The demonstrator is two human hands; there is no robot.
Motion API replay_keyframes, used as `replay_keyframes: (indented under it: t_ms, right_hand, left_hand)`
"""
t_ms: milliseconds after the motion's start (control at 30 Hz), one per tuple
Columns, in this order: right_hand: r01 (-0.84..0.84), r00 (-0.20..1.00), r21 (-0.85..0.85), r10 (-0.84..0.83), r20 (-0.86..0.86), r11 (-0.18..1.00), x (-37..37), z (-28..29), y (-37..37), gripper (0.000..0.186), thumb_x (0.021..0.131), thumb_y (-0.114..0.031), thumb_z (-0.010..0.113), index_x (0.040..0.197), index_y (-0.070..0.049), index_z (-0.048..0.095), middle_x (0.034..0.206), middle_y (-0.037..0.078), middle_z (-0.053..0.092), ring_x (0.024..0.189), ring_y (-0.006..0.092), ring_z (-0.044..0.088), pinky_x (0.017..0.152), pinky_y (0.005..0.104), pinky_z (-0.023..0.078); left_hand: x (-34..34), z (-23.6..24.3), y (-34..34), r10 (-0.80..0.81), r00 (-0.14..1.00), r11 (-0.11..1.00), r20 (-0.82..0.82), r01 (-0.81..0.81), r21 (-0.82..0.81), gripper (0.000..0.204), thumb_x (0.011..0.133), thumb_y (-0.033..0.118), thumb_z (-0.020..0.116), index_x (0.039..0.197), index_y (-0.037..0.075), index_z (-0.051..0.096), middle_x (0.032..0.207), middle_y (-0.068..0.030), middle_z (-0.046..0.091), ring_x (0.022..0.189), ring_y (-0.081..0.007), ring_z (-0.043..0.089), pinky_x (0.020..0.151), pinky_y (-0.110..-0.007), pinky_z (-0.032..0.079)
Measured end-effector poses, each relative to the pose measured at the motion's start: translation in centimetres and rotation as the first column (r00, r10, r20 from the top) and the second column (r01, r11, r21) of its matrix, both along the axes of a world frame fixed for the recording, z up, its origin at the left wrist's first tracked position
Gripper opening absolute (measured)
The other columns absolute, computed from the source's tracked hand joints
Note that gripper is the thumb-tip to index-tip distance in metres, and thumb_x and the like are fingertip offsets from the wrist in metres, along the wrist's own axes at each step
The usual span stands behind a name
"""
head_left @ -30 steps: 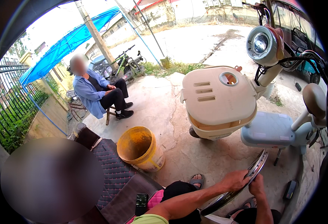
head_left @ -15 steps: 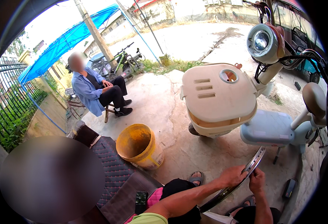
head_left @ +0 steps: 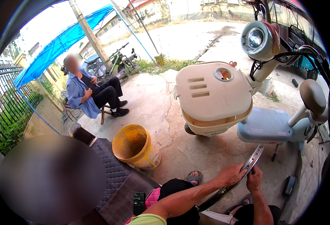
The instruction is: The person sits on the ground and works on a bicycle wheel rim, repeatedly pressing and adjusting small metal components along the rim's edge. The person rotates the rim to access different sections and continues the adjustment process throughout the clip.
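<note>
Lower right of frame: left hand (head_left: 230, 174) and right hand (head_left: 254, 179) both closed on a metal wheel rim (head_left: 237, 180), held tilted over the lap. Scooter (head_left: 225, 99) stands just above it; yellow bucket (head_left: 135, 146) sits lower centre on the concrete floor (head_left: 153, 108).

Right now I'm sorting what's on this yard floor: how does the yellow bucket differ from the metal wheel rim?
The yellow bucket stands on the concrete, untouched; the metal wheel rim is held tilted off the ground by the left hand and right hand. The bucket is a deep, open, stained yellow tub; the rim is a thin, shiny silver hoop. Both are round.
</note>
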State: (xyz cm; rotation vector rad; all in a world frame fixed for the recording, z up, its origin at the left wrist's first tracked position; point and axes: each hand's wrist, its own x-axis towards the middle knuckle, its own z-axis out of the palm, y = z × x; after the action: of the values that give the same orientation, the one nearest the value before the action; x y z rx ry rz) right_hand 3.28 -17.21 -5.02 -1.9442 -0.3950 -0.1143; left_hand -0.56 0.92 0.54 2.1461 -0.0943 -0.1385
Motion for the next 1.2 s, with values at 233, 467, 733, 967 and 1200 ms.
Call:
replay_keyframes:
  t_ms: [233,467,733,967,1200]
  right_hand:
    - [-0.05,0.998,0.057,0.051,-0.022,0.997,0.3,-0.9,-0.2,0.01,0.094,-0.003,0.057,0.098,0.001,0.065,0.079,0.013,0.064,0.071,0.0203,0.06,0.069,0.0355,0.049]
    - [-0.109,0.984,0.226,0.137,-0.113,0.968,1.1,-4.2,-0.8,0.013,0.096,-0.003,0.056,0.101,0.001,0.066,0.082,0.01,0.066,0.076,0.0165,0.06,0.072,0.0338,0.05]
    - [-0.097,0.99,0.119,0.108,-0.088,0.988,1.0,-3.2,-0.7,0.011,0.095,-0.003,0.057,0.099,0.002,0.066,0.079,0.008,0.065,0.075,0.0149,0.058,0.071,0.0338,0.05]
    - [-0.103,0.978,0.196,0.135,-0.158,0.975,0.7,-2.5,-0.5,0.011,0.096,-0.006,0.059,0.099,0.001,0.067,0.082,0.004,0.065,0.076,0.0123,0.058,0.069,0.0329,0.049]
    - [-0.148,0.977,0.086,0.16,-0.144,0.985,-0.6,0.9,0.4,0.012,0.095,-0.005,0.061,0.101,0.002,0.069,0.083,0.006,0.066,0.075,0.0128,0.06,0.069,0.031,0.05]
  left_hand:
    - [-0.1,0.0,0.1,0.003,1.0,1.0,-0.004,-0.003,0.017,0.036,0.1,0.039,0.055,0.097,0.003,0.058,0.09,-0.0254,0.065,0.087,-0.0478,0.062,0.076,-0.056,0.046]
    - [-0.1,-0.1,0.1,0.004,1.0,1.0,0.001,-0.004,0.019,0.036,0.1,0.038,0.055,0.099,0.002,0.058,0.092,-0.0258,0.065,0.088,-0.048,0.062,0.077,-0.056,0.046]
    - [-0.1,-0.3,0.1,0.01,1.0,1.0,-0.003,-0.01,0.017,0.036,0.1,0.038,0.054,0.099,0.002,0.058,0.092,-0.0262,0.065,0.089,-0.0485,0.062,0.077,-0.056,0.046]
    - [-0.2,0.5,0.1,0.011,0.999,0.999,-0.032,-0.01,0.036,0.036,0.1,0.038,0.055,0.1,0.002,0.058,0.093,-0.026,0.065,0.091,-0.0474,0.063,0.077,-0.056,0.046]
    - [-0.2,0.3,-0.5,0.17,0.981,0.985,0.09,-0.17,-0.007,0.035,0.098,0.033,0.06,0.114,0.002,0.06,0.113,-0.0229,0.06,0.104,-0.0447,0.061,0.087,-0.051,0.05]
